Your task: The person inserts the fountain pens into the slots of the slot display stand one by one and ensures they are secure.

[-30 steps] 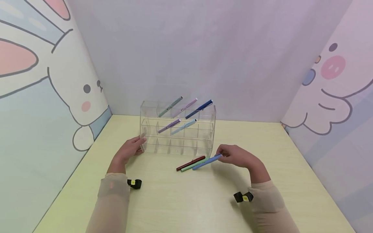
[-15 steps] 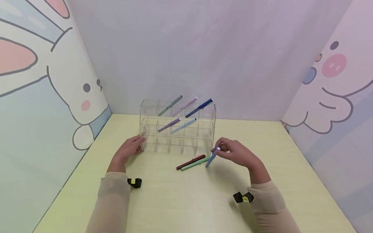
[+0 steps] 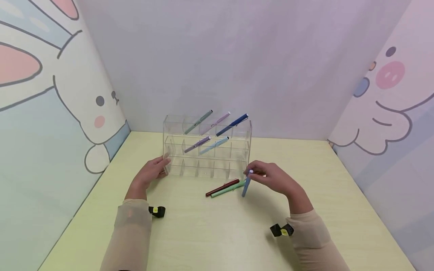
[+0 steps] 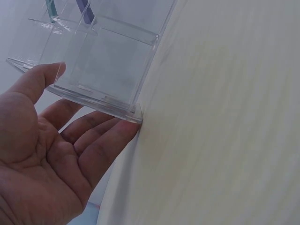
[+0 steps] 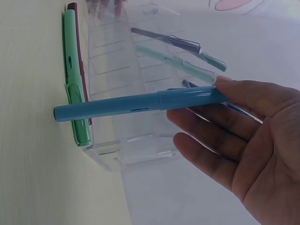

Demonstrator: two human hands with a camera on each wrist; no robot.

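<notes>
A clear tiered acrylic pen rack (image 3: 205, 162) stands on the table, several pens slanting in its upper two tiers. At its left side, my left hand (image 3: 153, 171) holds the edge, the thumb over one face and the fingers against the side panel (image 4: 101, 105). My right hand (image 3: 272, 178) pinches a blue pen (image 3: 247, 183) near its top end, between thumb and fingers, just in front of the rack's right corner. The pen hangs nearly upright with its lower end down. Beside it, a green pen (image 3: 226, 189) and a dark red pen (image 3: 222, 188) lie on the table.
Among the racked pens are a dark blue pen (image 3: 232, 125) and a pink one (image 3: 215, 123) on top, with a purple pen (image 3: 197, 144) and a light blue pen (image 3: 214, 145) below. Cartoon-printed panels (image 3: 383, 113) and a plain back wall (image 3: 220, 67) enclose the table.
My right hand has lifted the blue pen off the pile beside the green pen and turned it from lying slanted to nearly upright, shifting slightly left. My left hand stays at the rack.
</notes>
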